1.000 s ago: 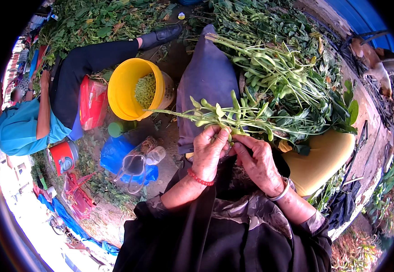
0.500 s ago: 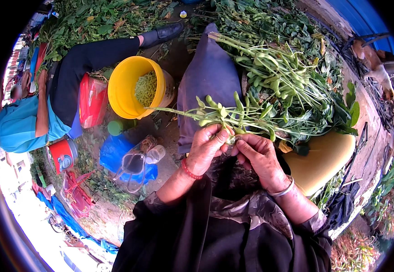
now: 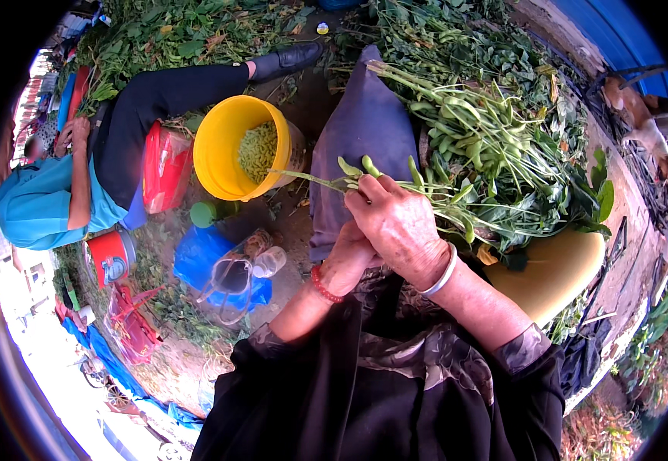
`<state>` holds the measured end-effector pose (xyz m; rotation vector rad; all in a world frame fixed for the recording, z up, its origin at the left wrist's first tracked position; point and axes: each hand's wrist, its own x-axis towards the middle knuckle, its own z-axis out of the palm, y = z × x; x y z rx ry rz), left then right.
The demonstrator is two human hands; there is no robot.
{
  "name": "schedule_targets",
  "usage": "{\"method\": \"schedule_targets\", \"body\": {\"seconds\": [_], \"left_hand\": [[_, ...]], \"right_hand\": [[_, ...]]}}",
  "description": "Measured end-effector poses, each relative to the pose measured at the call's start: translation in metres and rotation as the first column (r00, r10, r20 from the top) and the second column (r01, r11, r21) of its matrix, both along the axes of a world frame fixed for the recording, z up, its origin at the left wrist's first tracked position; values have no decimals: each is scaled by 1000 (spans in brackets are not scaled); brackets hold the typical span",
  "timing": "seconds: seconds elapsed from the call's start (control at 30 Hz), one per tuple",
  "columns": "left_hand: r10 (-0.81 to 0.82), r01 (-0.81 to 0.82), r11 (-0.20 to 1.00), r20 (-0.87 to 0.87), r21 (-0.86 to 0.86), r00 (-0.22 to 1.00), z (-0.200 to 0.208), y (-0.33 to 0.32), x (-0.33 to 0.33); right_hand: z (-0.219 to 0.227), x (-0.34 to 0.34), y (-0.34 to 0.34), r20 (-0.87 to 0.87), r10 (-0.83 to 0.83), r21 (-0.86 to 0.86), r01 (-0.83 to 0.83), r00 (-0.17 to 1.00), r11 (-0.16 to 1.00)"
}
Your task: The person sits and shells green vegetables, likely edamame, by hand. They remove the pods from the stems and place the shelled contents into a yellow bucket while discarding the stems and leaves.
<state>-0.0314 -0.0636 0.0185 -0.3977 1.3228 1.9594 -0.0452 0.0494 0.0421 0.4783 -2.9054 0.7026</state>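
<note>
A green bean stalk [image 3: 315,180] with plump pods [image 3: 370,165] lies across my lap, its bare stem end reaching the rim of the yellow bucket [image 3: 209,150]. My right hand [image 3: 401,229], with a pale bangle at the wrist, is closed on the stalk, fingertips bent down beside the pods. My left hand [image 3: 346,260], with a red bead bracelet, sits below and partly under the right one; its fingers are hidden. Shelled green beans [image 3: 259,151] lie inside the bucket. Beyond my hands, a heap of podded stalks [image 3: 468,127] rests right of my dark-trousered leg [image 3: 365,131].
Left of the bucket lie a red plastic bag [image 3: 167,167], a blue bag [image 3: 196,257] and a clear bottle [image 3: 269,262]. A person in a turquoise top [image 3: 38,203] sits at the far left, leg stretched out. A yellow cushion-like shape [image 3: 553,269] is at right; a dog [image 3: 641,127] is beyond.
My right hand has moved up and left over the left hand, onto the stalk. My left hand has drawn lower, its fingers now covered. The view has shifted slightly.
</note>
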Motion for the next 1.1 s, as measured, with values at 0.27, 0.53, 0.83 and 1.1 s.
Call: {"method": "schedule_targets", "body": {"seconds": [0.27,0.53,0.83,1.1], "left_hand": [[-31,10,990,151,141,988,-3,-22,-9],[-32,-10,991,315,130,948,3,1,-7],[77,-77,991,-6,-108,997,5,17,11],[-71,74,995,33,-68,997,-3,5,3]], "right_hand": [[4,28,22,243,-284,-520,371,928,769],[8,60,20,469,-357,-613,588,808,528],[3,77,32,462,-189,-587,458,867,667],[-10,73,36,769,72,-631,734,636,251]]}}
